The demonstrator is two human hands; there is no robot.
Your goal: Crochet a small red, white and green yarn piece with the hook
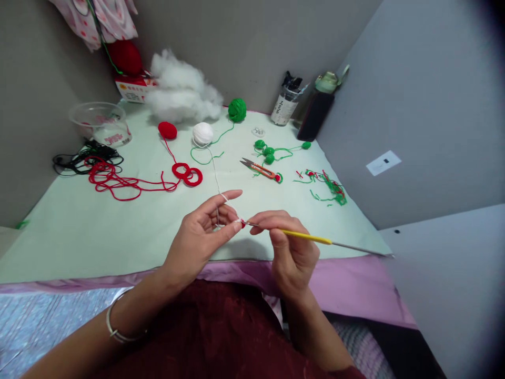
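Observation:
Between the thumb and fingers of my left hand (205, 226) is a small red and white crochet piece (242, 223). White yarn (216, 173) runs over that hand's raised index finger, back to a white yarn ball (202, 134). My right hand (294, 247) is closed around a crochet hook (307, 236) with a yellow grip and a long metal shaft. The hook's tip meets the small piece at my left fingertips; the exact loop there is too small to make out. Beyond my hands lie orange-handled thread snips (262, 169) and a small red and green crochet piece (278, 178).
Red crochet rings (192, 177) with loose red yarn lie left, beside black cord (89, 158). White stuffing (181, 89), a red ball (168, 130) and a green ball (237, 110) sit behind. Green crochet pieces (269, 153), yarn scraps (335, 189) and a dark bottle (316, 113) are right.

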